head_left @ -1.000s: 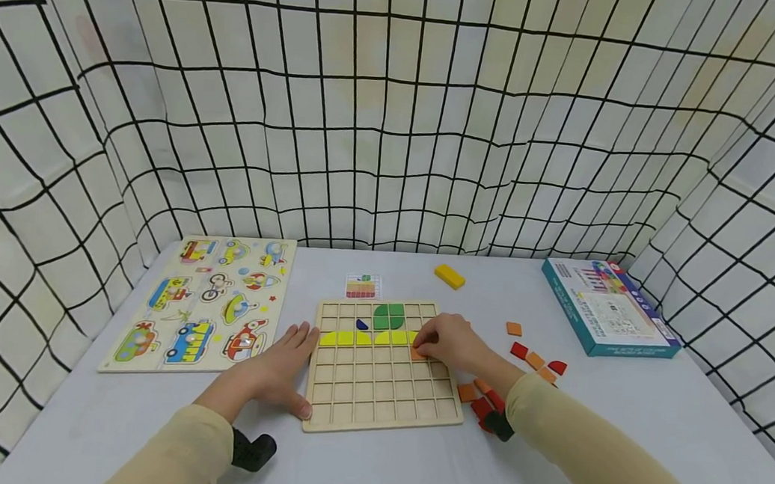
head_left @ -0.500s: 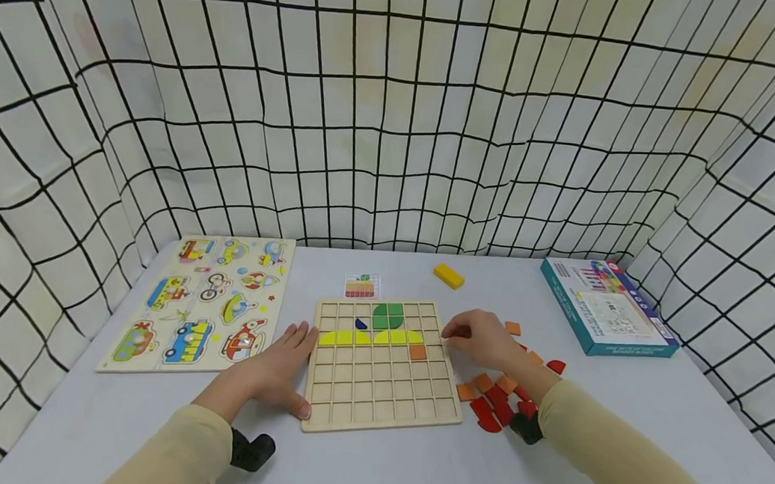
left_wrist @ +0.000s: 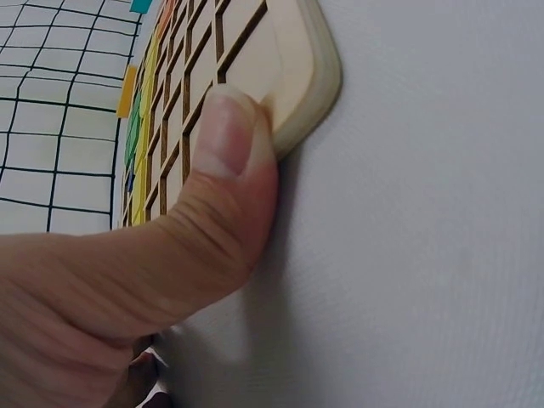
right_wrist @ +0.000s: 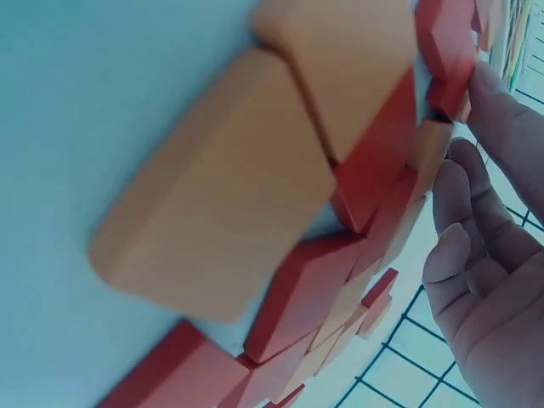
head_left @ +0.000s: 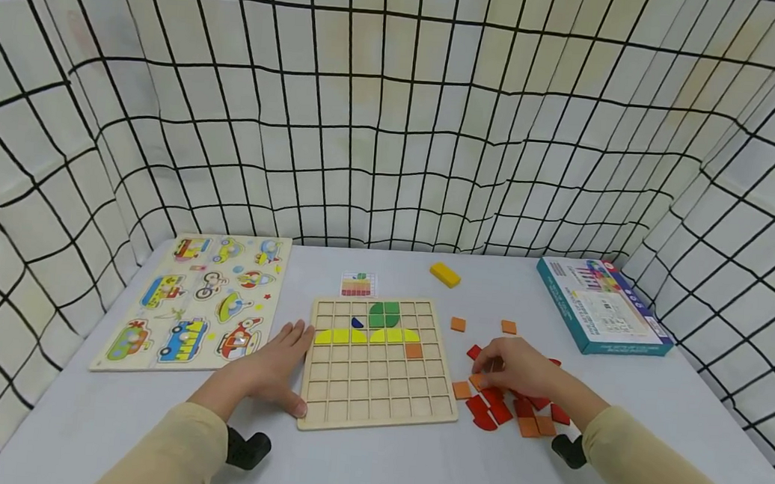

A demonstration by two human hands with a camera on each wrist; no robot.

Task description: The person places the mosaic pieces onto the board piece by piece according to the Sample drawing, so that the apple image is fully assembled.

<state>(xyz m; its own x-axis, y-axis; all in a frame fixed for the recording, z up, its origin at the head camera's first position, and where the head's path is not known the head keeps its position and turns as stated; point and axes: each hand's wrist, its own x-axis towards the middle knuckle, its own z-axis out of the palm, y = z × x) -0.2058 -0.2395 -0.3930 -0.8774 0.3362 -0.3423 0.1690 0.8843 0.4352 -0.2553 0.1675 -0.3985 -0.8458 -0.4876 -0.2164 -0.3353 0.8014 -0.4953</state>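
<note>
My left hand lies against the left side of a wooden grid board, fingers stretched along it. In the left wrist view, the thumb rests on the board's near corner. The board holds green tiles, a row of yellow tiles, a small dark blue piece and one orange square tile. My right hand is over the loose red and orange tiles right of the board, fingertips at an orange tile. I cannot tell if they pinch it. Part of the pile is hidden under the hand.
A picture card lies behind the board and a yellow block stands farther right. A vehicle puzzle board is at the left, a teal-edged box at back right. Black netting over white sheeting surrounds the table.
My right hand has left the orange tile on the board and moved right and down to the loose tiles. An orange tile beside the board now shows. My left hand stays in place.
</note>
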